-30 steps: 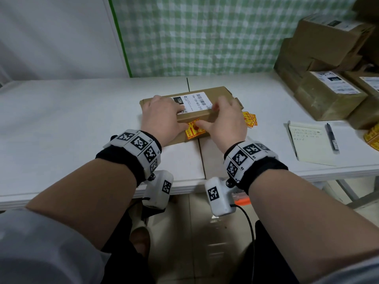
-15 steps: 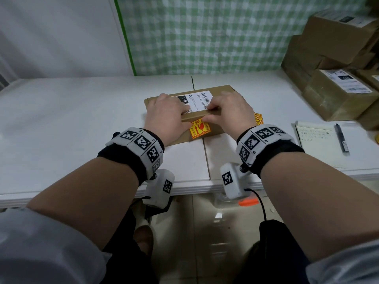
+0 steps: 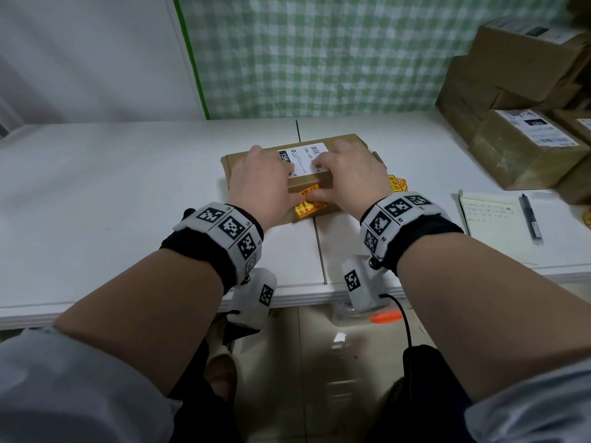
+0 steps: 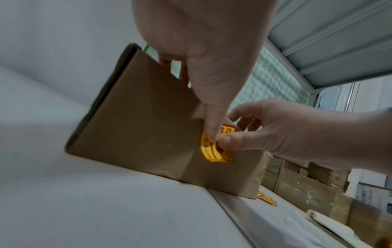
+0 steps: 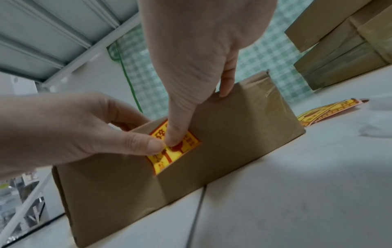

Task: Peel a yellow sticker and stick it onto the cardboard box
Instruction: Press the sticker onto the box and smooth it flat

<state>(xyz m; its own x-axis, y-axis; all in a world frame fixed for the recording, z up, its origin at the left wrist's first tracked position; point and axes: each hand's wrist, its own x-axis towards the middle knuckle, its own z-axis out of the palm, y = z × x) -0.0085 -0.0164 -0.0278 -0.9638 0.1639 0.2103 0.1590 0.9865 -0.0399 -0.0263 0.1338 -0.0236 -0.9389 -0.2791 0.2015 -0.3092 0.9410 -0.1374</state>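
Observation:
The cardboard box (image 3: 343,143) lies flat on the white table (image 3: 112,187), a white shipping label (image 3: 307,158) on its top. A yellow sticker (image 3: 310,208) with red print sits on its near side face. My left hand (image 3: 259,183) and right hand (image 3: 351,177) both lie over the top of the box. Their thumbs meet on the sticker and press it against the side. The left wrist view shows the left thumb (image 4: 212,120) on the sticker (image 4: 214,154) beside the right hand (image 4: 297,134). In the right wrist view the right thumb (image 5: 178,127) and left hand (image 5: 74,130) press the sticker (image 5: 169,159) on the box (image 5: 233,134).
More yellow stickers (image 3: 396,183) lie on the table just right of the box. Further right are a notepad (image 3: 492,225) with a pen (image 3: 531,222) and a stack of cardboard parcels (image 3: 524,148). A seam (image 3: 319,244) between two tabletops runs under the box.
The right hand has come up from the sticker's lower part onto the box top. The left thumb has come round onto the sticker, so both thumbs now press it.

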